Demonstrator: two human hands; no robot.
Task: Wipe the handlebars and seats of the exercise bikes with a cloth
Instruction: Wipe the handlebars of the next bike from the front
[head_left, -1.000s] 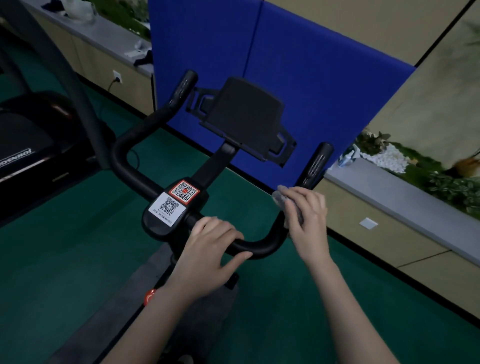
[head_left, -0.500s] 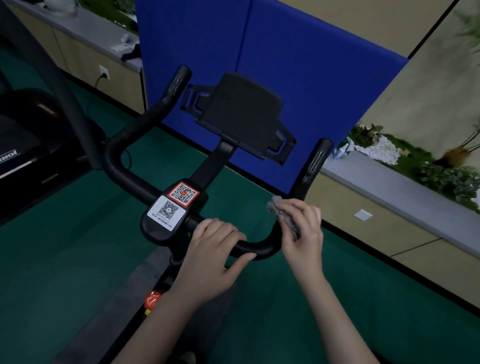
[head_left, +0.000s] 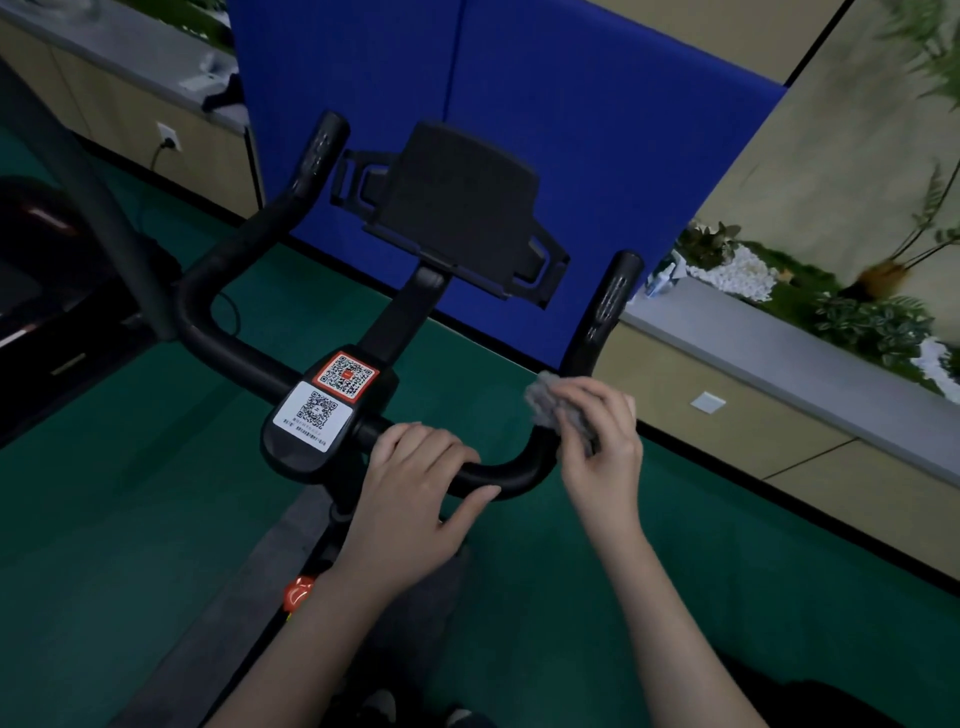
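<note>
An exercise bike's black handlebar curves up on both sides, with a tablet holder at its centre and two QR stickers on the stem. My left hand grips the bar's lower right section, fingers curled over it and thumb under. My right hand pinches a crumpled grey cloth against the bend where the right grip rises. The seat is out of view.
A blue padded panel stands behind the bike. A grey ledge with plants runs along the right wall. Another machine sits at the left on the green floor. A red knob shows below the bar.
My right hand and the cloth have slid down the right grip toward the bend. The left hand keeps its hold on the bar. The view has shifted slightly.
</note>
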